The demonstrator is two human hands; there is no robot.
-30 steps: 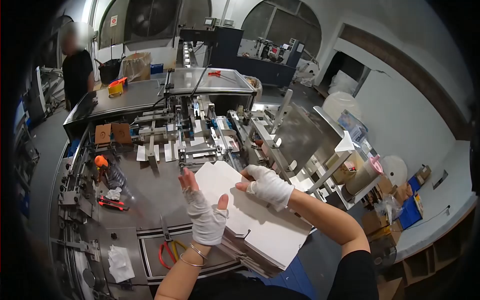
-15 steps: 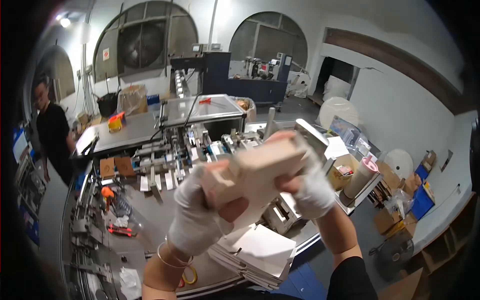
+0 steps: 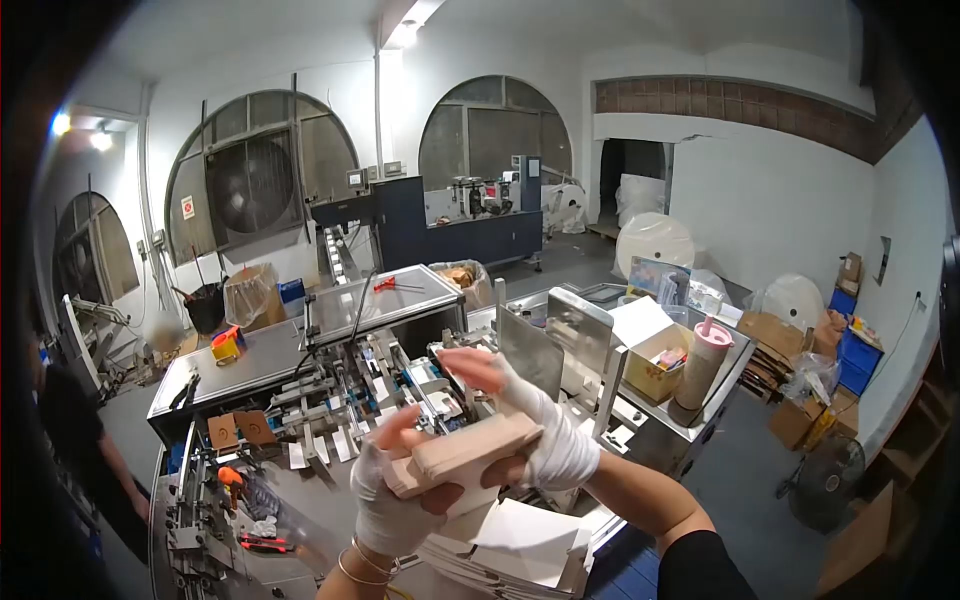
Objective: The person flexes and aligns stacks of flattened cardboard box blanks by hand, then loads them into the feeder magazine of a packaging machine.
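A thick stack of light-brown card pieces (image 3: 475, 452) is held up in front of me between both hands, its edges fairly even. My left hand (image 3: 395, 495), in a white glove with bare fingertips, grips the left end, fingers behind and thumb in front. My right hand (image 3: 548, 435), gloved the same way, holds the right end with its thumb below, while its other fingers stretch up and away. Just beneath the hands lies a pile of white card sheets (image 3: 530, 540) on the machine table. Its upper part is partly hidden by my hands.
A machine with rails and clamps (image 3: 370, 385) runs across the table. Beside it are an orange-handled tool (image 3: 231, 478) and a red cutter (image 3: 266, 544). To the right stand a pink-lidded tumbler (image 3: 702, 365) and an open box (image 3: 652, 362). A person (image 3: 85, 440) stands at far left.
My view has tilted up and shifted. The stack has come down lower and steadier in my hands, and the right fingers have lifted off its top. The person at left sits nearer the frame edge.
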